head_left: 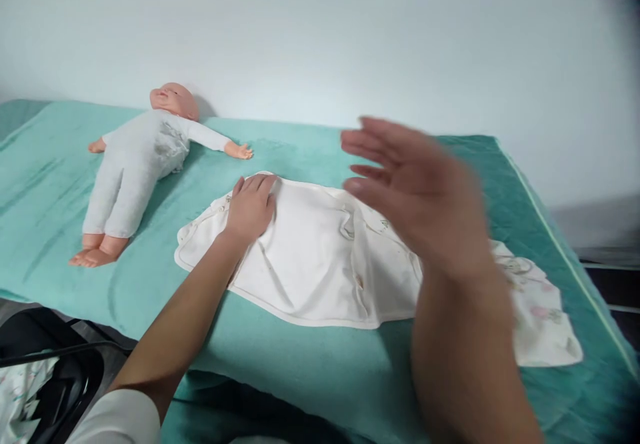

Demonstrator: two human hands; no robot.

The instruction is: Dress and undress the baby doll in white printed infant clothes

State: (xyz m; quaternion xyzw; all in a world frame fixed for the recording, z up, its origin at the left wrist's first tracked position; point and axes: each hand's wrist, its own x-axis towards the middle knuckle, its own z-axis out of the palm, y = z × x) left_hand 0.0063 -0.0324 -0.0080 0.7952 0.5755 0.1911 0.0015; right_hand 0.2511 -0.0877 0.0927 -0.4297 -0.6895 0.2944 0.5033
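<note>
A white baby garment (310, 257) with edge trim and small printed motifs lies spread out on the green bed cover (310, 357). My left hand (253, 205) rests flat on its left part, fingers pointing away from me and nothing gripped. Raised above the garment's right side is my right hand (410, 184), slightly blurred, with its fingers apart and empty; it hides part of the cloth. To the left, a baby doll (137, 157) in a white suit lies on its back with arms stretched out.
A second, flower-printed cloth (543, 311) lies at the right, partly behind my right forearm. A pale wall (300, 44) runs along the bed's far side. At lower left stands a black chair (75, 377) with printed fabric (23, 391) on it.
</note>
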